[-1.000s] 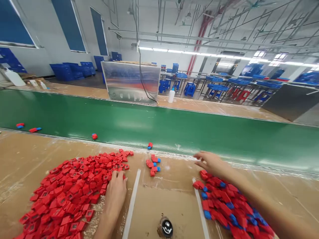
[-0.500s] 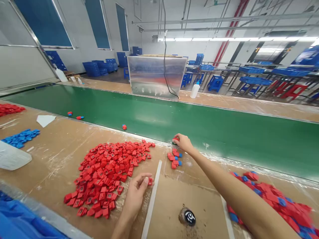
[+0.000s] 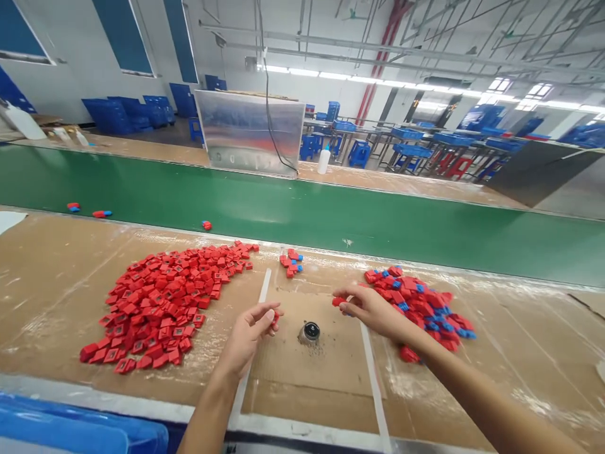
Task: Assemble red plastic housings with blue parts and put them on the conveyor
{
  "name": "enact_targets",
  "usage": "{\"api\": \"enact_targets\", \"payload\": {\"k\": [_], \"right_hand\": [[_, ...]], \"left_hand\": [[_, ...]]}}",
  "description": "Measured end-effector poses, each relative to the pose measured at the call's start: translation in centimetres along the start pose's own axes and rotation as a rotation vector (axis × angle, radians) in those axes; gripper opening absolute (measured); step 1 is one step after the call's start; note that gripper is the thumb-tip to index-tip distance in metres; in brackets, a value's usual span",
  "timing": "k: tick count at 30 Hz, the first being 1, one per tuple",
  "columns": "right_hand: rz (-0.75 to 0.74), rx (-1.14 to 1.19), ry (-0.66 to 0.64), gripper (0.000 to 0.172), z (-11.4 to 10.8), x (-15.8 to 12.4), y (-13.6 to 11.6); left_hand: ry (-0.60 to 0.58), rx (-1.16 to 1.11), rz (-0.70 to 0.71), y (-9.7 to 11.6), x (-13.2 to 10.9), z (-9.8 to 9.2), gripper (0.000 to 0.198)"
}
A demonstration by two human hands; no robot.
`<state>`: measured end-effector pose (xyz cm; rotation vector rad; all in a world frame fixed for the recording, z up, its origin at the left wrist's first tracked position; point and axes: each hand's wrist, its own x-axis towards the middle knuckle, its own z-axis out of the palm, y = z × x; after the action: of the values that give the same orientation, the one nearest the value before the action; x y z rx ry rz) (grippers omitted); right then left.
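Observation:
My left hand (image 3: 250,331) hovers over the brown table and pinches a small red piece (image 3: 275,318) between thumb and fingers. My right hand (image 3: 371,309) is beside it, fingers closed on a red piece with a bit of blue (image 3: 339,302). Between the hands a small round metal fixture (image 3: 310,331) sits on a cardboard sheet (image 3: 326,372). A big heap of red pieces (image 3: 165,302) lies to the left. A heap of red-and-blue pieces (image 3: 420,306) lies to the right, just behind my right hand.
A green conveyor belt (image 3: 331,221) runs across behind the table, carrying a few red-and-blue pieces (image 3: 207,225). A small cluster of pieces (image 3: 290,261) lies near the belt edge. A metal box (image 3: 250,132) and a white bottle (image 3: 323,162) stand beyond it. A blue bin (image 3: 70,429) is at bottom left.
My right hand drew back from the belt edge to the fixture area, now holding a piece. My left hand lifted off the red heap's edge with a red piece. The view shifted.

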<state>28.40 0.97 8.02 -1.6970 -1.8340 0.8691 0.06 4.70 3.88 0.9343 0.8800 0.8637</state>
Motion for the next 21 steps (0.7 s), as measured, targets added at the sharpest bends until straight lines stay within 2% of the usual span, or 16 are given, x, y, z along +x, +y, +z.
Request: {"api": "enact_targets", "payload": {"k": [4, 8, 12, 15, 21], "right_hand": [[0.007, 0.062, -0.05, 0.019, 0.5, -3.1, -0.6], [0.014, 0.094, -0.103, 0.017, 1.1, -4.1, -0.5], [0.019, 0.095, -0.1, 0.018, 1.4, -3.6, -0.7], [-0.002, 0.054, -0.09, 0.019, 1.6, -2.8, -1.1], [-0.184, -0.184, -0.036, 0.023, 2.6, -1.7, -1.4]], "left_hand": [[-0.019, 0.071, 0.015, -1.2, -1.0, 1.3, 0.047], [-0.047, 0.153, -0.018, -2.5, -1.6, 1.8, 0.044], [-0.095, 0.135, -0.14, -3.0, -2.0, 1.8, 0.047], [-0.152, 0.055, -0.211, -3.0, -2.4, 1.7, 0.041], [-0.088, -0.015, -0.161, -3.1, -2.9, 0.7, 0.04]]}}
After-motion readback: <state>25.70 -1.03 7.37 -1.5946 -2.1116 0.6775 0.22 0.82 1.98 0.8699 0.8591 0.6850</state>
